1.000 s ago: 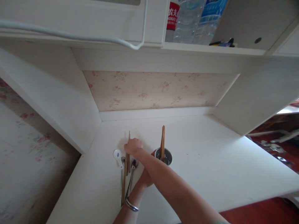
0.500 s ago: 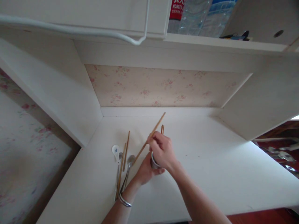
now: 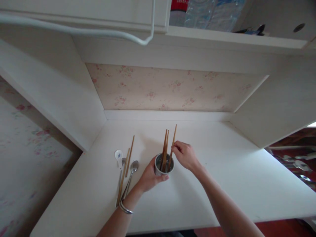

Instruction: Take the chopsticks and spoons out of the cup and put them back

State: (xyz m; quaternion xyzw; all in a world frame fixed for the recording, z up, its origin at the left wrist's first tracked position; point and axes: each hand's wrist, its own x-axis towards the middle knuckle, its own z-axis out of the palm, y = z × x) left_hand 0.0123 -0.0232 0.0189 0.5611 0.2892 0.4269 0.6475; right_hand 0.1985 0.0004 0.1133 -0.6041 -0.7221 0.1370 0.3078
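White desk [image 3: 222,177]: flanked by side panels [image 3: 271,98], with flowered wallpaper [image 3: 163,89] seen beyond the back edge.
Metal cup [image 3: 158,172]: clasped by the left hand [image 3: 149,177], fingers curled round it, midway between front and back edges; upright chopsticks [image 3: 164,146] are held inside.
Right hand [image 3: 184,154]: and here a single chopstick [image 3: 174,133] is pinched, lower end inside the cup!
Toward the left edge: spoons [image 3: 134,165] and loose chopsticks [image 3: 130,154] are laid.
Shelf [image 3: 234,39] above: lined with bottles [image 3: 201,14].

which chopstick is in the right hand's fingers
The rightmost chopstick, its lower end inside the metal cup; the right hand pinches none of the others.
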